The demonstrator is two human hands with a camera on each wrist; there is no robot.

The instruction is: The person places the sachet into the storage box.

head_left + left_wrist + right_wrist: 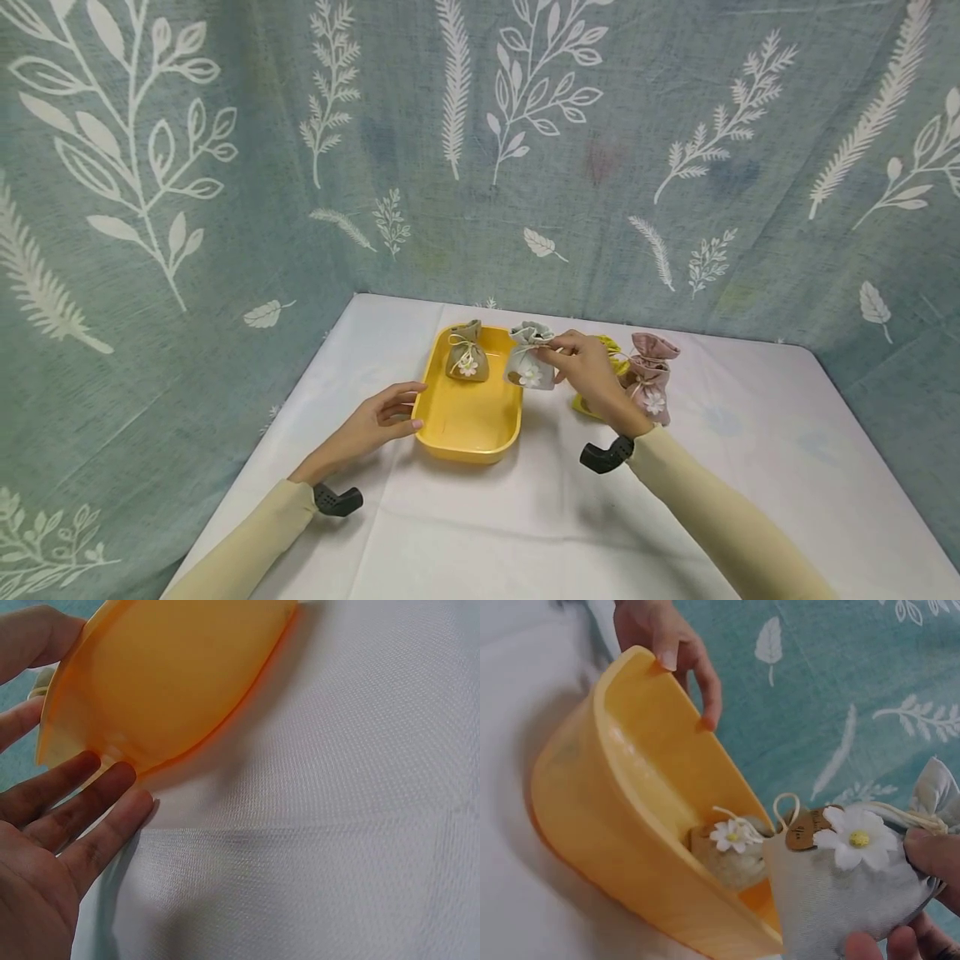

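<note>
Right hand: the right hand (588, 371) pinches the grey pouch (529, 360) at its gathered neck; in the right wrist view the fingers (930, 855) curl round the pouch (840, 900).
Grey pouch position: held at the right rim of the yellow tray (468, 417), at about 1 o'clock from the tray centre; whether it touches the rim cannot be told.
Left hand: the left hand (378, 421) has its grip spread, fingertips (112, 780) on the tray's left rim (82, 761) at about 9 o'clock.
Tray contents: one tan pouch (467, 352) stands upright at the far end, about 12 o'clock.
Other items: a pink pouch (651, 375) and a yellow pouch (613, 354), partly hidden, stand on the tabletop (525, 517) at 3 o'clock from the tray.
Recommended technique: keep the left fingers braced on the rim, carry the grey pouch over the rim, lower it upright just beside the tan pouch, daisy facing forward, and loosen the pinch only once its base sits flat.
</note>
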